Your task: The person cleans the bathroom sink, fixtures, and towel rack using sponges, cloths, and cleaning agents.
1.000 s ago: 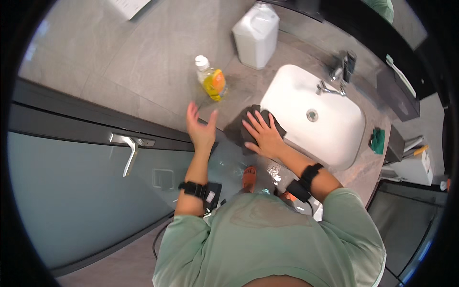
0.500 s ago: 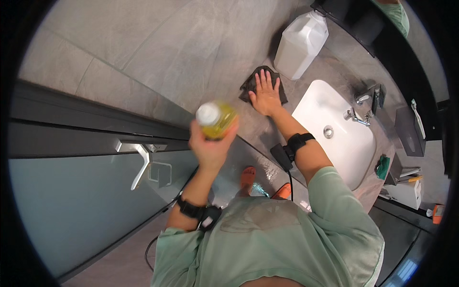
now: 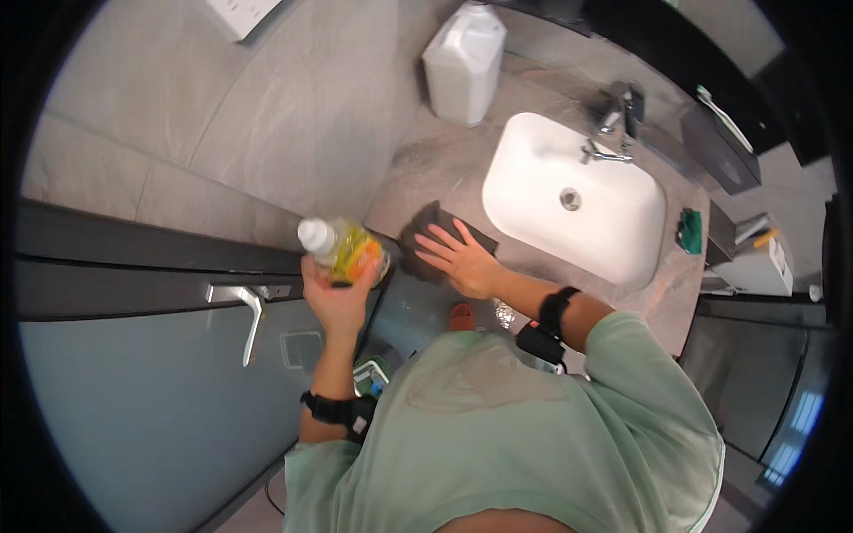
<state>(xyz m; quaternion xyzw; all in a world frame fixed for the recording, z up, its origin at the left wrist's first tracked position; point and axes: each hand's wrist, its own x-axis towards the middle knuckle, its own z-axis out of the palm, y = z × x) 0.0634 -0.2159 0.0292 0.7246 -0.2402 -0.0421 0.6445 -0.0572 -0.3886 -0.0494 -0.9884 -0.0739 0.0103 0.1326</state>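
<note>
My left hand is wrapped round a clear bottle of yellow liquid with a white cap and an orange label. The bottle is tilted and held up in front of the door and wall. My right hand lies flat with fingers spread on a dark grey cloth, pressing it against the near left edge of the stone-look counter. Part of the cloth is hidden under the palm, and its left side is blurred.
Right of the cloth is a white sink with a chrome faucet. A large white jug stands at the counter's back left. A green cloth lies at the right. The door handle juts out at left.
My right hand has drawn the cloth away from beside the jug, toward me to the counter's near edge. The bottle in my left hand has shifted left and down. The view has also turned.
</note>
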